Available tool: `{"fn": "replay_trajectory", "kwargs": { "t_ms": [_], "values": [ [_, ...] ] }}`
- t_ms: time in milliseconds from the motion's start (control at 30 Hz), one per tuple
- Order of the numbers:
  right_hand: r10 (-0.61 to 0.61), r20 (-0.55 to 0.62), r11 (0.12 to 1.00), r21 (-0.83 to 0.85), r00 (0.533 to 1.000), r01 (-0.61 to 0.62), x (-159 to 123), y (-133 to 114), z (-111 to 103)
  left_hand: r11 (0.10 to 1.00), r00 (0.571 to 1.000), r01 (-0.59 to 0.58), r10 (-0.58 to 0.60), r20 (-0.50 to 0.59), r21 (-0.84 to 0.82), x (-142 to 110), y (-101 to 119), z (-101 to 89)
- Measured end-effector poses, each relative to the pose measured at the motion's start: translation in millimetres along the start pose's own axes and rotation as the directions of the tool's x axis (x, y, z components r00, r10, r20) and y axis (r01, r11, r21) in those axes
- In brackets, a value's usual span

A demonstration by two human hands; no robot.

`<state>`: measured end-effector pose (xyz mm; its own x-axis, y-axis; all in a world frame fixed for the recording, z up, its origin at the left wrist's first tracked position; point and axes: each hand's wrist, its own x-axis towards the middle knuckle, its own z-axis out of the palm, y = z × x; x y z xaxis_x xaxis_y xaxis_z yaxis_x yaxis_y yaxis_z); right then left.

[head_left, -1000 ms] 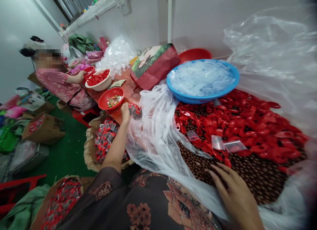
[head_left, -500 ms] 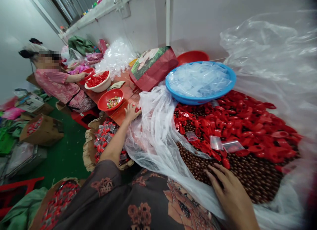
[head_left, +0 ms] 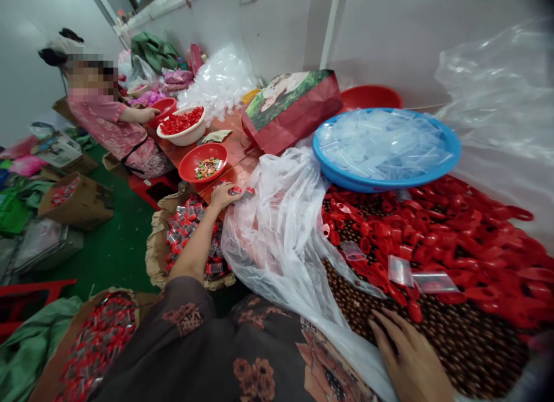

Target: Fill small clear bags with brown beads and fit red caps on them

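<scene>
My left hand (head_left: 224, 196) reaches over the orange table edge, fingers stretched out and slightly bent, beside two small red-and-clear pieces (head_left: 241, 191). It seems to touch the nearer one without closing round it. My right hand (head_left: 413, 356) lies open with fingers spread at the near edge of a layer of small brown balls (head_left: 450, 327). Loose red spoon-shaped plastic parts (head_left: 433, 234) are heaped on the balls, with a few clear sleeves (head_left: 400, 271) among them. Crumpled clear plastic sheeting (head_left: 277, 217) lies between my hands.
A blue basin (head_left: 322, 165) of clear sleeves stands behind the red heap. Beyond my left hand are a red bowl (head_left: 184, 165), a white bowl (head_left: 182, 137) and a gift bag (head_left: 294, 116). A carton (head_left: 158, 240) of red-and-clear pieces sits below. Another person (head_left: 104, 122) works at far left.
The view has shifted, so the table things appear further right. My left hand has drawn back slightly, its fingers less spread, uncovering two red-and-clear pieces. My right hand stays by the balls.
</scene>
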<state>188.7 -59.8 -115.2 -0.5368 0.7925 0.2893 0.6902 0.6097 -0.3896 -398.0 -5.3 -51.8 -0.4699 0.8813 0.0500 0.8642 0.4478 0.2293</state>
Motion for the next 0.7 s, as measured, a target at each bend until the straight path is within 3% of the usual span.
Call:
{"fn": "replay_trajectory", "kwargs": {
  "t_ms": [200, 400, 567, 633, 700],
  "values": [
    [-0.016, 0.053, 1.000, 0.002, 0.998, 0.016, -2, 7, 3, 0.986, 0.975, 0.153, -0.162, -0.150, -0.071, -54, -63, -9.1],
    [-0.040, 0.065, 0.999, 0.033, 0.997, 0.038, 0, 8, 1, 0.918, 0.903, 0.340, -0.380, -0.201, -0.205, -102, -90, -5.6],
    [0.012, 0.054, 0.998, 0.063, 0.998, -0.016, 5, 1, -3, 0.904, 0.860, 0.340, -0.411, -0.302, -0.261, -94, -75, -14.0],
    [0.033, 0.056, 0.997, 0.067, 0.998, -0.037, 7, -3, -5, 0.925, 0.874, 0.232, -0.334, -0.352, -0.301, -76, -53, -17.4],
    [0.047, 0.055, 0.997, 0.058, 0.997, -0.050, 8, -6, -6, 0.945, 0.928, 0.052, -0.165, -0.334, -0.323, -56, -21, -15.8]
  ]
}}
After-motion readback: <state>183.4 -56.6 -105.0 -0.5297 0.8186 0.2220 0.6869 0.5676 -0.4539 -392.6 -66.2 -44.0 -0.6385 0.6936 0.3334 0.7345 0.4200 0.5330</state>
